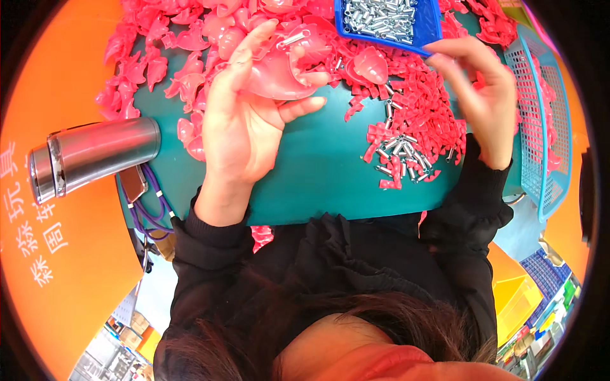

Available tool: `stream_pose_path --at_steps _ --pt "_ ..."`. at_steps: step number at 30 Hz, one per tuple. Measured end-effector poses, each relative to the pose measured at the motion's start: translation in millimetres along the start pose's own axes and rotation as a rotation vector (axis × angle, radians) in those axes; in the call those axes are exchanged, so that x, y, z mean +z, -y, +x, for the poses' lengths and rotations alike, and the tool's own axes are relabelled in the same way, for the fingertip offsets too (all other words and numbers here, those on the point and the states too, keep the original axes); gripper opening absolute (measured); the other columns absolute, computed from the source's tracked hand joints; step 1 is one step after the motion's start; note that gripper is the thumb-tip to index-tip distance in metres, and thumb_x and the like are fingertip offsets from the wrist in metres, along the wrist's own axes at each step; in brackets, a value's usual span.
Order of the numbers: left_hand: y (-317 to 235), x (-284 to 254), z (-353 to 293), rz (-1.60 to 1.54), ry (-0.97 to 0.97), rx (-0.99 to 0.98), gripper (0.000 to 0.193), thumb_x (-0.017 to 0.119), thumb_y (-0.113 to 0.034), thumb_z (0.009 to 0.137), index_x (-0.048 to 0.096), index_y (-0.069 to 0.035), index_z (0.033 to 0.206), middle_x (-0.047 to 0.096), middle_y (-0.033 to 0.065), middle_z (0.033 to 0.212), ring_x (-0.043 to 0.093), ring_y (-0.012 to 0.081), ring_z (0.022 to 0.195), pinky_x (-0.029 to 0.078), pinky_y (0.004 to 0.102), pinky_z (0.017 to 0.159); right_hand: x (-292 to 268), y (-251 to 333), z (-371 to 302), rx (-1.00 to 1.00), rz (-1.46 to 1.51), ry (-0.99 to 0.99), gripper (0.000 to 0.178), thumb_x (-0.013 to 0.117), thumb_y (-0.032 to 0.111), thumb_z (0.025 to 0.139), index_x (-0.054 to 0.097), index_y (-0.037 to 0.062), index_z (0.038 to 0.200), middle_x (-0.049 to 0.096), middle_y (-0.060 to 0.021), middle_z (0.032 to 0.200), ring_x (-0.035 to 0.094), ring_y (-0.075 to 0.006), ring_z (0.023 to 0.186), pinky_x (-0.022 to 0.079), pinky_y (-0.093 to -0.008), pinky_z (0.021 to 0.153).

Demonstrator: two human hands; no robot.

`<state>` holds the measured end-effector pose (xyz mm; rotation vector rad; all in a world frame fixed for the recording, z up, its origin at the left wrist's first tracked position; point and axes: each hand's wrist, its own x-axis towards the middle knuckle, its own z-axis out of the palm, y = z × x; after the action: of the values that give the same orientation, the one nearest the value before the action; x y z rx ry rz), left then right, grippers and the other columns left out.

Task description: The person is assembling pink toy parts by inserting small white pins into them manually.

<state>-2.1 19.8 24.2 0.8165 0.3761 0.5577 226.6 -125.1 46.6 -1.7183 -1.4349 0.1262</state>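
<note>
My left hand (244,124) is palm up over the middle of the table, its fingers curled round a glossy pinkish-red plastic shell (273,77). A small silver metal piece (293,39) shows at the shell's upper side, close to my fingertips. At the far right, my right hand (486,86) has its thumb and forefinger at the near right corner of a blue tray (381,42), seemingly pinching the rim; the fingers are slightly blurred. Many small silver metal parts (380,18) fill that tray.
Pinkish-red shells (190,76) heap along the far side of the green tabletop (318,171). Small red pieces (419,101) and loose metal parts (406,152) lie right of centre. A steel flask (105,149) lies at left beside a purple cord (155,197); a light-blue basket (534,120) stands right.
</note>
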Motion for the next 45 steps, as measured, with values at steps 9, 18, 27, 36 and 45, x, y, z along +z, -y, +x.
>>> stream_pose_path --at_steps 9,18,27,36,45 --pt "1.9 21.4 -3.0 -0.249 0.102 -0.033 0.07 0.049 -0.033 0.09 0.014 -0.004 0.143 0.028 0.0225 0.142 0.035 0.0408 0.128 0.034 0.0475 0.105 31.4 4.8 -2.0 -0.284 -0.27 0.232 0.018 0.064 -0.001 0.075 0.062 0.0033 0.093 0.057 -0.0084 0.095 0.055 -0.0226 0.086 0.044 -0.0309 0.076" --pt "34.4 11.0 -9.5 0.65 0.371 0.238 0.099 0.071 0.008 0.07 0.009 -0.004 0.146 0.026 0.0128 0.146 0.051 0.0097 0.091 0.045 0.0252 0.078 40.6 34.7 -15.0 0.341 1.008 0.299 0.008 0.058 0.006 0.088 0.058 -0.0011 0.092 0.065 -0.0052 0.087 0.058 -0.0056 0.076 0.045 -0.0192 0.064" --pt "35.1 13.0 -9.4 0.222 0.377 0.045 0.095 0.063 0.008 0.076 0.002 -0.01 0.147 0.029 0.0115 0.141 0.044 0.0191 0.12 0.045 0.0292 0.089 48.1 34.8 -21.9 0.158 0.719 0.29 0.009 0.066 0.006 0.082 0.065 -0.0001 0.089 0.065 -0.006 0.093 0.059 -0.0063 0.067 0.046 -0.0183 0.06" --pt "35.0 20.2 -11.1 0.24 0.302 0.071 0.098 0.065 0.001 0.074 -0.001 -0.011 0.146 0.029 0.0161 0.143 0.037 0.0248 0.129 0.034 0.0364 0.103 49.1 40.8 -22.5 0.641 1.127 0.365 0.017 0.066 0.017 0.084 0.066 0.0013 0.092 0.063 0.0007 0.072 0.053 -0.0031 0.054 0.042 -0.0169 0.051" --pt "35.7 19.9 -12.6 0.2 0.379 -0.003 0.095 0.052 0.011 0.076 -0.007 -0.014 0.147 0.022 0.0056 0.145 0.036 0.0147 0.127 0.041 0.0211 0.08 50.6 39.4 -22.5 0.63 1.141 0.35 0.017 0.066 0.017 0.084 0.067 0.0014 0.092 0.062 0.0007 0.071 0.048 -0.0018 0.05 0.039 -0.0161 0.051"
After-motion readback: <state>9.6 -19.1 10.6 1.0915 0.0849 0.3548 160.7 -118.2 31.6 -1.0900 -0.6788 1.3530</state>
